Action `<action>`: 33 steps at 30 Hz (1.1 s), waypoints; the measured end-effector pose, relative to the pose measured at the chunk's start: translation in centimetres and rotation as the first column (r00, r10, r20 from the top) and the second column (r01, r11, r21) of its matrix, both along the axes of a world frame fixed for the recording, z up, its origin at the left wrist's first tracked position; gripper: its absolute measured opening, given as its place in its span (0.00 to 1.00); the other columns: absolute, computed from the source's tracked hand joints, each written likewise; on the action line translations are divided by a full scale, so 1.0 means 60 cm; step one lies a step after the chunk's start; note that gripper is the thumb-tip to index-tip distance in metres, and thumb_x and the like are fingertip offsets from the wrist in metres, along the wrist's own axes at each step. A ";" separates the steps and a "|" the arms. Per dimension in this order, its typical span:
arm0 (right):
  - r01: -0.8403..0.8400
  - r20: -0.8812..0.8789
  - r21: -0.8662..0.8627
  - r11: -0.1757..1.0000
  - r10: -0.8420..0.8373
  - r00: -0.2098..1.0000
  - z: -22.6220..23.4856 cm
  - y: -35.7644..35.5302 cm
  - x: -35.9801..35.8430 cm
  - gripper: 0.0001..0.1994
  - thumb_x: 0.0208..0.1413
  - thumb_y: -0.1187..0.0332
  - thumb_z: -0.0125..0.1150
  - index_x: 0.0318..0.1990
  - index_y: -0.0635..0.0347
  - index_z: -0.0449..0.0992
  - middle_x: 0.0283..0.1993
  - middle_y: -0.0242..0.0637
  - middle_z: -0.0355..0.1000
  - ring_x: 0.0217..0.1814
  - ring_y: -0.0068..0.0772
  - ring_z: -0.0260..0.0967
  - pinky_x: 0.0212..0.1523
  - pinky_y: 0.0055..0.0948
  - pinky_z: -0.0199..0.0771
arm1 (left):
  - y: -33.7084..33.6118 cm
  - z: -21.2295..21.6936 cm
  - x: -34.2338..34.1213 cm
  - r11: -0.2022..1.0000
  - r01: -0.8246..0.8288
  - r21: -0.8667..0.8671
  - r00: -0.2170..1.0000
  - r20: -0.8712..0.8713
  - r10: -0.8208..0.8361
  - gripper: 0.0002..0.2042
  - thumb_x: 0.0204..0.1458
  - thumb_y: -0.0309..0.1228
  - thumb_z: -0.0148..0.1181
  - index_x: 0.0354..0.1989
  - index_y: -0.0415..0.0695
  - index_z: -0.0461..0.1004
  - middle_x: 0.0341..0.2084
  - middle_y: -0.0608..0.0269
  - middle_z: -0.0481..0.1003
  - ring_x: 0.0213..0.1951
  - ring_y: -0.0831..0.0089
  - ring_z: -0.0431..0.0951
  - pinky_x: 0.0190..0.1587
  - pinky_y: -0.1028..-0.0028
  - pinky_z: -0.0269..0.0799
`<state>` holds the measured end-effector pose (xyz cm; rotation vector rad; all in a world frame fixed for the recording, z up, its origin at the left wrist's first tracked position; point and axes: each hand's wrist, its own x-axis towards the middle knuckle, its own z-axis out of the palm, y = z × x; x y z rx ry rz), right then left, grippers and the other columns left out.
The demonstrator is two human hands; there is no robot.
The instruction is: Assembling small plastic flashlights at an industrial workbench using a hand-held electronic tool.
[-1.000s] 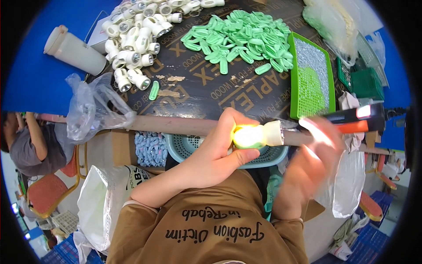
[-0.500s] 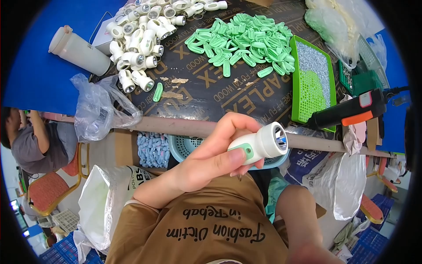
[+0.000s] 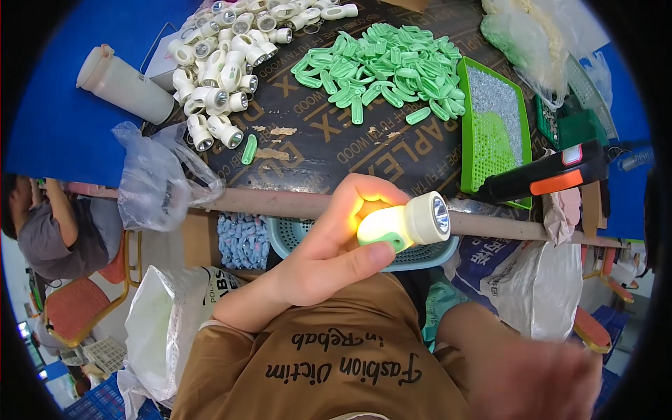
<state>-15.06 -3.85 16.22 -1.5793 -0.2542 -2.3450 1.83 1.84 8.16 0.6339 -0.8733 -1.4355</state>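
Note:
In front of my body, my left hand (image 3: 332,262) is closed round a small white flashlight (image 3: 420,222). Its lens end points right, and its body glows warm yellow, lighting up the fingers behind it. The thumb rests against the green switch piece on the flashlight's side. At the lower right, my right hand (image 3: 535,381) is smeared by motion, so its fingers cannot be made out. A black and orange electric screwdriver (image 3: 546,178) lies at the table's right, its tip over a green tray (image 3: 463,126) of small silver screws.
White flashlights (image 3: 231,70) are heaped at the far left, beside a pale tumbler (image 3: 126,84). Green casing pieces (image 3: 381,70) form a pile at the far middle; one loose green piece (image 3: 249,150) lies nearer. A clear plastic bag (image 3: 157,175) hangs over the left edge. Below sits a blue basket (image 3: 280,238).
The flashlight's body has gone from unlit to glowing in my left hand, and it has shifted slightly left. My right hand has swung into view at the lower right.

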 end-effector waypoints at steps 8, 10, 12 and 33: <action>0.024 -0.591 0.612 0.791 0.437 0.679 -0.130 -0.060 0.035 0.16 0.43 0.67 0.61 0.40 0.67 0.74 0.46 0.51 0.68 0.45 0.43 0.67 0.43 0.32 0.67 | 0.000 0.002 -0.003 0.997 -0.005 0.079 1.000 0.016 0.004 0.19 0.56 0.33 0.47 0.52 0.41 0.52 0.44 0.62 0.62 0.43 0.78 0.63 0.44 0.78 0.61; 0.056 -0.713 0.457 0.888 0.328 0.620 -0.122 -0.064 0.038 0.17 0.39 0.70 0.64 0.40 0.66 0.74 0.44 0.50 0.69 0.42 0.43 0.69 0.41 0.31 0.69 | -0.001 -0.002 -0.006 0.997 -0.012 0.071 1.000 0.027 0.010 0.19 0.57 0.35 0.46 0.52 0.41 0.52 0.43 0.62 0.62 0.42 0.78 0.63 0.43 0.78 0.61; 0.113 -0.761 0.338 0.934 0.200 0.617 -0.123 -0.063 0.047 0.19 0.36 0.73 0.66 0.40 0.66 0.74 0.41 0.47 0.71 0.39 0.42 0.70 0.38 0.31 0.70 | -0.002 -0.009 -0.008 0.998 -0.018 0.062 0.999 0.036 0.015 0.19 0.57 0.38 0.46 0.52 0.41 0.52 0.42 0.62 0.62 0.40 0.79 0.63 0.42 0.79 0.61; -0.247 -0.144 0.906 0.343 0.799 0.583 -0.156 -0.059 0.021 0.25 0.37 0.72 0.67 0.47 0.70 0.68 0.49 0.45 0.65 0.40 0.28 0.68 0.40 0.24 0.70 | -0.017 -0.018 -0.003 0.856 -0.206 -0.475 0.493 0.706 0.509 0.21 0.43 0.24 0.60 0.46 0.41 0.61 0.37 0.56 0.67 0.37 0.60 0.68 0.39 0.66 0.63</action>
